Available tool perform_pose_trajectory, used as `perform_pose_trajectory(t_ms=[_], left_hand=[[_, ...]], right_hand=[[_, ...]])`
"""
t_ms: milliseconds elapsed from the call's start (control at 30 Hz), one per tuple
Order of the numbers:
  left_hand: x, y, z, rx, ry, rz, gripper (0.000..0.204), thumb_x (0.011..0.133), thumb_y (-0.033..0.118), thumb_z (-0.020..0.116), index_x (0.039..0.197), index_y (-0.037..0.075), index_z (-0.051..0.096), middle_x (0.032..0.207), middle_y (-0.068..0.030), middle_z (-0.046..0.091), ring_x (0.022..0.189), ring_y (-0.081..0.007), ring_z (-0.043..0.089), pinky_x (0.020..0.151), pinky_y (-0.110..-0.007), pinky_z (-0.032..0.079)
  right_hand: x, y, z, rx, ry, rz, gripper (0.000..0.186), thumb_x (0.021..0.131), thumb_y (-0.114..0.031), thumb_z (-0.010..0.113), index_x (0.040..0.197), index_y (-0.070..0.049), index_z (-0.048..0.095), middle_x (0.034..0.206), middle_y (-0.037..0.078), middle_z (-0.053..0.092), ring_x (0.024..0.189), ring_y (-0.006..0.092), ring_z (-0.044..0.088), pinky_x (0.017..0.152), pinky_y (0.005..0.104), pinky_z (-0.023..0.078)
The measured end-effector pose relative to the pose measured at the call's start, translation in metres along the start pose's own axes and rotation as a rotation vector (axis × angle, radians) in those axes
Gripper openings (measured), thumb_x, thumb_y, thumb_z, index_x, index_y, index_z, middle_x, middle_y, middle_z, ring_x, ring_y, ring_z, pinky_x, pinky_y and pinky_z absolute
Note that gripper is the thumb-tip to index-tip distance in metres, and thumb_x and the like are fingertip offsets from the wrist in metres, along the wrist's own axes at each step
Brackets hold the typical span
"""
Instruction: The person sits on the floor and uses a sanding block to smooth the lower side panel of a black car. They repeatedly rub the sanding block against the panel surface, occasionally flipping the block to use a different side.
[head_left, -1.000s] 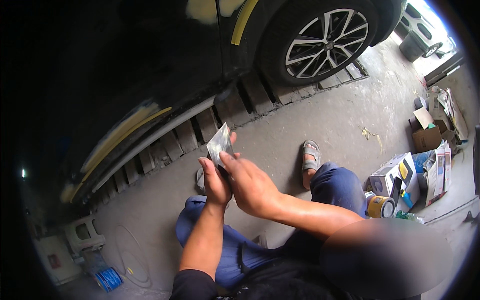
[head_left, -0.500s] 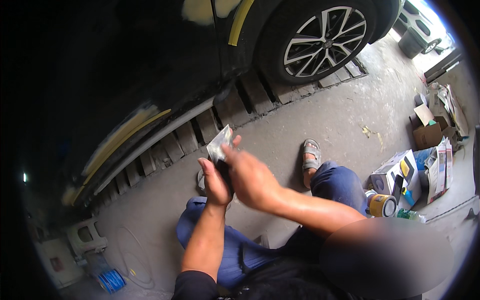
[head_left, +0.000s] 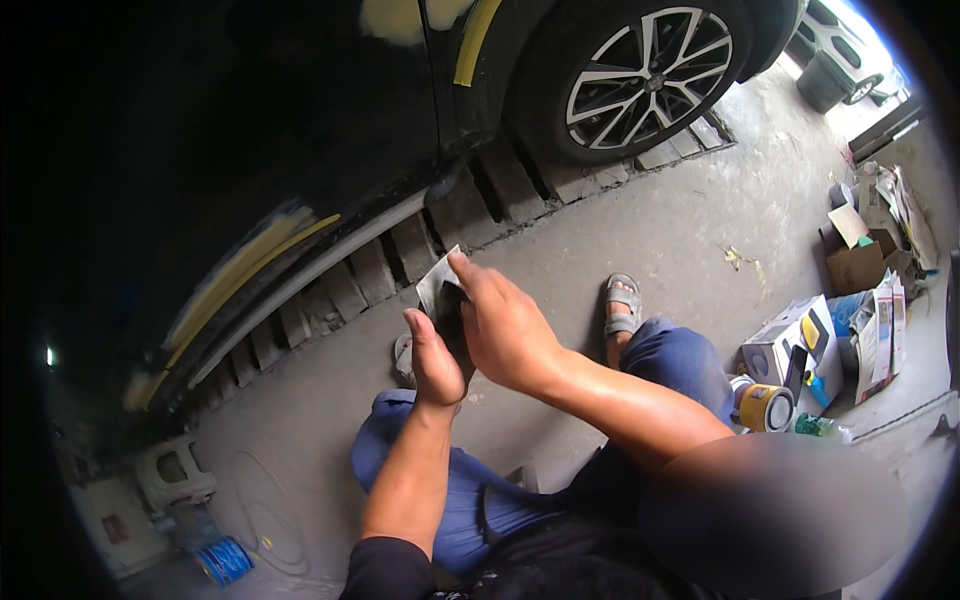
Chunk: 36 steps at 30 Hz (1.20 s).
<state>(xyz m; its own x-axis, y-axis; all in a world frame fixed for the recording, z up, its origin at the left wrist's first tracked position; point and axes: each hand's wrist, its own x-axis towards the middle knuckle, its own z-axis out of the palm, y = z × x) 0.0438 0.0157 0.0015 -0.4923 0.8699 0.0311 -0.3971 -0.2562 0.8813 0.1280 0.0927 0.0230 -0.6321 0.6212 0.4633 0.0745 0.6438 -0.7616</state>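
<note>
My left hand grips a dark, flat pad with a thin light-grey sheet at its far end. Its thumb points up along the near side, and the rest of its fingers are mostly hidden. Across the pad from the right lies my right hand, its fingers stretched out together and the tips touching the sheet's far edge. Between the two hands most of the pad is covered, so its full shape cannot be made out. Beyond them stands a black car with patches of pale filler and yellow tape strips.
The car's wheel and slatted floor grating lie ahead. On the right are a white box, a yellow-labelled can, a green bottle and a cardboard box. A blue can and a pale stool sit lower left.
My right hand has shifted slightly up along the sheet, its fingers now straighter and covering more of it. The left hand keeps its hold almost in place.
</note>
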Motion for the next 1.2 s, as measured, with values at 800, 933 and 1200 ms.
perform_pose_trajectory(t_ms=[800, 933, 1200], left_hand=[[0.005, 0.001, 0.01, -0.024, 0.117, -0.018, 0.083, 0.096, 0.066, 0.023, 0.139, -0.003, 0.039, 0.141, -0.0169, 0.046, 0.126, -0.0298, 0.049, 0.109, -0.041, 0.035], [0.006, 0.002, -0.004, -0.05, 0.056, -0.044, 0.086, 0.094, 0.069, 0.022, 0.139, -0.001, 0.04, 0.138, -0.0156, 0.049, 0.122, -0.0268, 0.051, 0.105, -0.039, 0.038], [0.007, 0.0, 0.003, -0.045, 0.09, -0.059, 0.086, 0.095, 0.068, 0.019, 0.14, -0.003, 0.039, 0.138, -0.015, 0.05, 0.123, -0.0257, 0.05, 0.105, -0.037, 0.038]], right_hand=[[0.002, 0.003, -0.002, 0.014, -0.048, 0.059, 0.051, 0.08, 0.005, 0.052, 0.131, 0.001, 0.047, 0.094, 0.023, 0.059, 0.084, 0.0401, 0.06, 0.076, 0.0456, 0.051], [-0.018, -0.006, 0.005, -0.025, -0.065, -0.084, 0.051, 0.079, 0.005, 0.052, 0.13, 0.005, 0.047, 0.089, 0.02, 0.058, 0.084, 0.0383, 0.06, 0.076, 0.0438, 0.051], [-0.012, -0.009, -0.001, -0.02, -0.137, -0.05, 0.055, 0.08, -0.004, 0.055, 0.133, 0.006, 0.043, 0.097, 0.021, 0.056, 0.088, 0.0384, 0.059, 0.08, 0.0432, 0.051]])
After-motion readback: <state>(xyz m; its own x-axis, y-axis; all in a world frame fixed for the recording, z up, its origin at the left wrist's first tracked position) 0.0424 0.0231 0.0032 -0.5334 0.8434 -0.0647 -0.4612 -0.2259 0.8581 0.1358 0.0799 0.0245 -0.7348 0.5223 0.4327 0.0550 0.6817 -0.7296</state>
